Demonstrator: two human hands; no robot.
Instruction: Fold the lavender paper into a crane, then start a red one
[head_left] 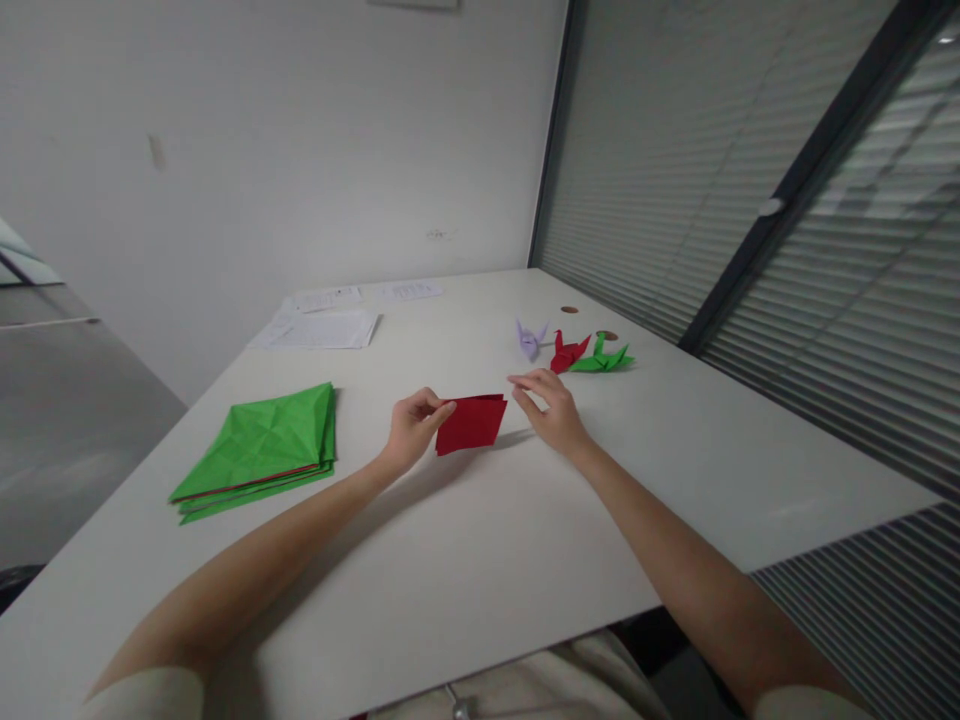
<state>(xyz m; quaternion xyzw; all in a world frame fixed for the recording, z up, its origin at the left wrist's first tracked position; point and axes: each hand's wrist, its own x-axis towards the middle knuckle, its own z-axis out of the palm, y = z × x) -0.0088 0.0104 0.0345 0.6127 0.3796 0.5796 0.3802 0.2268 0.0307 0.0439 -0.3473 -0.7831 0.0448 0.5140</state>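
A folded square of red origami paper (471, 424) is held just above the white table, its layers slightly parted at the top edge. My left hand (414, 428) pinches its upper left corner between thumb and fingers. To the right of the paper, my right hand (551, 408) is apart from it, with thumb and fingers spread and nothing between them. Beyond my right hand stand three folded paper cranes: a lilac crane (530, 342), a red crane (568, 354) and a green crane (604, 357).
A stack of creased green paper sheets (262, 440), with a red edge among them, lies at the left. Printed papers (319, 328) lie at the far left of the white table (480, 590). A glass partition with blinds (675, 180) runs along the right side.
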